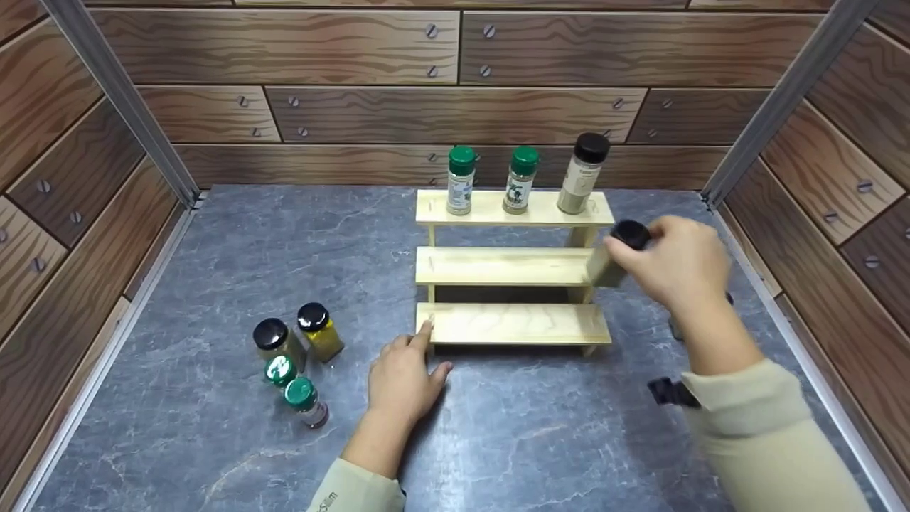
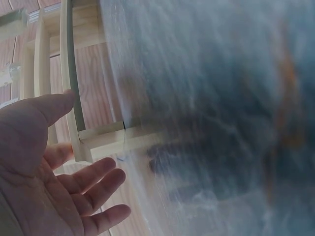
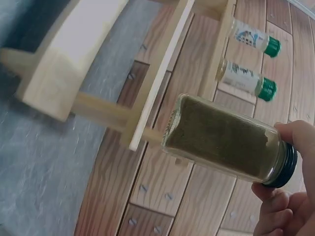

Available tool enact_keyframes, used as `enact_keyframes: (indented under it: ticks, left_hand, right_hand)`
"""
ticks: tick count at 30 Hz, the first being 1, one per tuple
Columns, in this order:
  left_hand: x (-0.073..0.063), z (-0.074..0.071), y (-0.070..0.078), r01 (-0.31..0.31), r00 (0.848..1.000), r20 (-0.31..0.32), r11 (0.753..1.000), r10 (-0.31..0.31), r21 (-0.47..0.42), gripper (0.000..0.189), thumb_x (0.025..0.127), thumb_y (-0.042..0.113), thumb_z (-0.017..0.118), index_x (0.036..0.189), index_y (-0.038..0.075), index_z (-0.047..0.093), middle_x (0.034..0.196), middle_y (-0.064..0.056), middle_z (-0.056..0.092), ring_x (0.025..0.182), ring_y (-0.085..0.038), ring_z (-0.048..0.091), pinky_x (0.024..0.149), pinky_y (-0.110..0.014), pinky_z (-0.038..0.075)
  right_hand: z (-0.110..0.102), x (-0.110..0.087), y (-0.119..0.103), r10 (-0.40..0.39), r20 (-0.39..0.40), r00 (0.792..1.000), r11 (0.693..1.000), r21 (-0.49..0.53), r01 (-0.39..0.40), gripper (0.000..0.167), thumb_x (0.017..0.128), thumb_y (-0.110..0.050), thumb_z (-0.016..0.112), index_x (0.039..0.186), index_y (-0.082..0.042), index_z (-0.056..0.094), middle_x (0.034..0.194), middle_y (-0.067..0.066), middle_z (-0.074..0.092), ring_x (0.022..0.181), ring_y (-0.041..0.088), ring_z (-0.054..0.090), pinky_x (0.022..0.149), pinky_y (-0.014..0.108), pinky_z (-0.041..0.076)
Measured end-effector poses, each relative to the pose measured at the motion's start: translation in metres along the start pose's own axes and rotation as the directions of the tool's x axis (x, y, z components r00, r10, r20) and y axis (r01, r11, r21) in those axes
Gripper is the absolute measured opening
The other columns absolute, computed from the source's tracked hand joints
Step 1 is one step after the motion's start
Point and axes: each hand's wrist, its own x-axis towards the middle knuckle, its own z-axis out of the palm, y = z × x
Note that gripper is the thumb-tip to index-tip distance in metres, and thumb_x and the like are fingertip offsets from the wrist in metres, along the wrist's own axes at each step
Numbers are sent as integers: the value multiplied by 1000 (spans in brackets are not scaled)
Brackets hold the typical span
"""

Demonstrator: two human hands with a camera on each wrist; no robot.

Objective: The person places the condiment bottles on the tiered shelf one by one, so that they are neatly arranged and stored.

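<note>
My right hand (image 1: 684,269) pinches a square glass spice jar (image 3: 224,140) by its black cap, holding it tilted by the right end of the middle step of a wooden three-step rack (image 1: 513,323). Dark greenish-brown powder fills much of the jar. Stretched towards the bottom step's left end, my left hand (image 1: 402,377) touches it with a fingertip, its other fingers relaxed and holding nothing. On the top step stand two green-capped spice bottles (image 1: 460,186), (image 1: 518,186) and a taller black-capped shaker (image 1: 581,178).
Left of the rack stand a black-capped jar of yellow spice (image 1: 323,338), another black-capped jar (image 1: 272,336) and two green-capped bottles (image 1: 302,396). A dark object (image 1: 675,328) is partly hidden behind the right forearm. Wood-patterned walls (image 1: 355,50) enclose the grey marbled table (image 1: 526,455).
</note>
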Motion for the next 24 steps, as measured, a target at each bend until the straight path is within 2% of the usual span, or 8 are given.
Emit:
enact_keyframes:
  ticks: [5,8,14,21,24]
  left_hand:
    - [0,1,-1,-8,1000,-3,1000,8,1,74,91,44,83,155,17,57,126,-18,69,113,-40,67,90,-60,56]
    - [0,1,-1,-10,1000,3,1000,10,-2,75,91,44,83,155,17,56,126,-19,69,113,-40,66,91,-60,56]
    - [1,1,-1,-5,1000,12,1000,5,-7,77,91,46,82,157,19,54,127,-19,68,115,-40,66,92,-60,55]
    - [1,0,-1,-3,1000,16,1000,3,-3,76,91,46,81,157,19,54,129,-20,68,116,-40,66,92,-61,55]
    - [1,0,-1,-4,1000,12,1000,4,-1,76,91,46,82,157,19,54,128,-19,69,114,-40,66,92,-61,55]
  right_hand:
    - [11,14,-19,-29,29,999,1000,-1,29,85,87,-75,69,119,3,73,113,29,73,94,46,68,69,54,53]
    - [18,20,-24,-36,38,999,999,-10,36,82,87,-74,69,115,2,74,110,28,73,90,45,68,66,53,53]
    - [27,27,-29,-45,37,998,999,-20,45,73,88,-71,70,105,0,75,102,25,74,80,39,66,57,50,50]
    - [31,32,-31,-28,67,997,999,-35,30,78,87,-74,69,112,0,74,109,26,73,85,41,68,61,50,52]
    - [32,32,-32,-27,63,998,999,-35,29,77,87,-74,69,110,-1,73,108,26,73,84,40,67,61,51,52]
